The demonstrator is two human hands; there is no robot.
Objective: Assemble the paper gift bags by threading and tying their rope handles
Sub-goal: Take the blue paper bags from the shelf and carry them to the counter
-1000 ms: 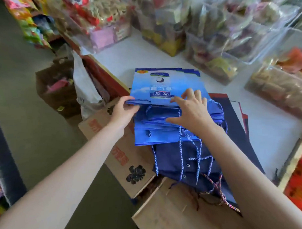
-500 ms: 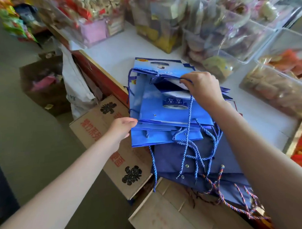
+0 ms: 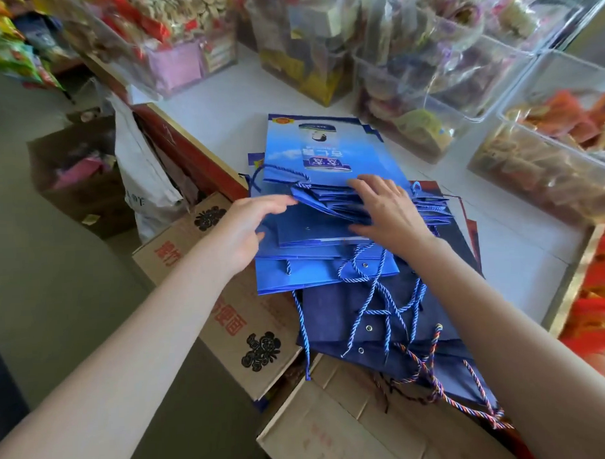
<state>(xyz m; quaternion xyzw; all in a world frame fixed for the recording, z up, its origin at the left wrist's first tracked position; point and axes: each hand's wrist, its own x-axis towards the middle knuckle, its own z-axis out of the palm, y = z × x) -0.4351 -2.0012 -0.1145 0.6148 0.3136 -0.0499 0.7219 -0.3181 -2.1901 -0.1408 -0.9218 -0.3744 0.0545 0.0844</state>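
A stack of flat bright-blue paper gift bags (image 3: 316, 266) lies on the white counter (image 3: 221, 115), with a printed bag (image 3: 322, 149) on top at the far end. Blue-and-white rope handles (image 3: 385, 295) trail over dark navy bags (image 3: 335, 317) nearer me. A multicoloured rope (image 3: 433, 376) hangs off the near edge. My right hand (image 3: 389, 212) lies flat, fingers spread, on the folded bag edges in the middle of the stack. My left hand (image 3: 249, 227) reaches to the stack's left side, its fingers straight and touching the bag edges.
Clear plastic bins of packaged snacks (image 3: 419, 70) line the counter's far and right sides. Cardboard boxes (image 3: 235, 300) stand below the counter's near-left edge, with a white sack (image 3: 145, 180) and an open brown box (image 3: 76, 168) on the floor further left.
My right hand has let go of the lifted bag flap and come down flat on the stack. The top bag lies flat again. My left hand has moved up along the stack's left edge.
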